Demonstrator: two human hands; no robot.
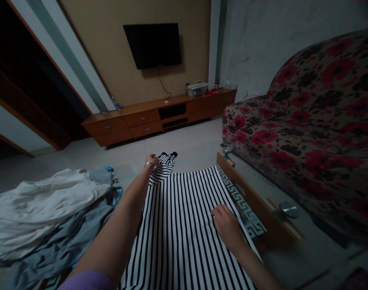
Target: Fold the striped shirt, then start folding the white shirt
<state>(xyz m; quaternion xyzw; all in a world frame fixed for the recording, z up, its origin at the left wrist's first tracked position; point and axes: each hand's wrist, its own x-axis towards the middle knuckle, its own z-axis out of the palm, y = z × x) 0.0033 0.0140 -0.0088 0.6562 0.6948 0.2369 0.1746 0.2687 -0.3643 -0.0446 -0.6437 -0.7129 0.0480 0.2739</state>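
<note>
A black-and-white striped garment (184, 225) lies spread flat across the lower middle of the frame, on a table whose patterned border (247, 209) shows along the cloth's right side. The left hand (151, 160) reaches to the far end, just above frame centre, with its fingers closed on a bunched corner of the cloth. That corner is lifted clear of the surface while the rest lies smooth. A thin bracelet (149, 164) sits at that wrist. The right hand (227, 226), in the lower right of centre, rests palm down on the near right part of the stripes. Its fingers are loosely spread and grip nothing. It seems to pin the fabric so that it does not slide under the left hand's pull. At the left edge of the frame a heap of loose laundry lies just beside the striped cloth, a white piece (41, 209) on top of grey ones (65, 241), set apart from the flat one. A flowered sofa (307, 121) fills the right side. At the upper centre a dark television (153, 44) hangs above a long wooden cabinet (141, 119). The cabinet's drawers are shut and its middle shelf is open, too dim to tell what it holds. On the cabinet's right end stands a clear plastic box (197, 89) with a lid on, contents unreadable. A small bottle (116, 104) stands near its left end.
</note>
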